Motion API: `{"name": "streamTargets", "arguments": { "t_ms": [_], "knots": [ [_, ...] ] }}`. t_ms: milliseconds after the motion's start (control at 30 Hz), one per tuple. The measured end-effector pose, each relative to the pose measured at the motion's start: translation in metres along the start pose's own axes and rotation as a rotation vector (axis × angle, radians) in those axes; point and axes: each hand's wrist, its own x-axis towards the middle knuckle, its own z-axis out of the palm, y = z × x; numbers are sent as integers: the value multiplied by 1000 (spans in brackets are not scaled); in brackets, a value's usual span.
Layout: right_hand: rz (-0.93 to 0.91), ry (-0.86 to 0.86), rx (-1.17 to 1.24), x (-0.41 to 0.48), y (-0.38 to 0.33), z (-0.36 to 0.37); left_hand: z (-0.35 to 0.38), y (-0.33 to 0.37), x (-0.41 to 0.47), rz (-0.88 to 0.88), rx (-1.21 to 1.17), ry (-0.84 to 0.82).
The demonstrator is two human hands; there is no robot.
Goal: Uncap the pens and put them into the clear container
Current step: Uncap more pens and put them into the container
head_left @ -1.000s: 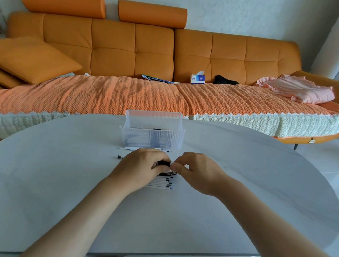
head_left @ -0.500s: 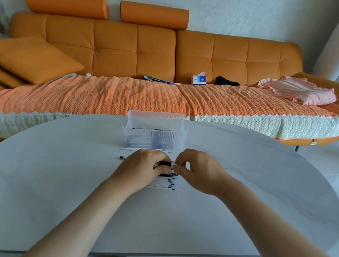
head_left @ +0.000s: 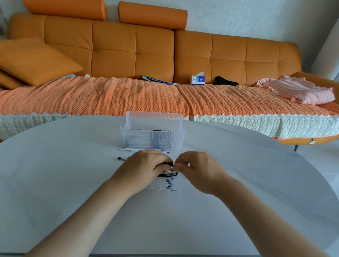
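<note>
Left hand (head_left: 141, 166), right hand (head_left: 197, 171) pinch pen (head_left: 166, 164) between them, near clear container (head_left: 172, 138).

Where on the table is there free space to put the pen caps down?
Bare table lies left of the left hand and right of the right hand, out to the rim. Crowded: between the clear container and the hands, where pens lie.

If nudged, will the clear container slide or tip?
Probably slides: the container looks like thin, light plastic on a smooth table. Tipping seems unlikely: it is wider than tall, and pens lie low inside.
</note>
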Motion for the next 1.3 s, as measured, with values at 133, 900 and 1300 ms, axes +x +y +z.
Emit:
{"name": "streamTargets", "arguments": {
  "t_ms": [133,900,1300],
  "knots": [
    [71,77,25,-1,6,-7,-2,3,1,-26,70,70],
    [133,115,-141,-11,28,-15,1,2,1,-72,155,93],
    [13,127,-29,-8,17,-8,0,4,0,-51,138,75]
  ]
}}
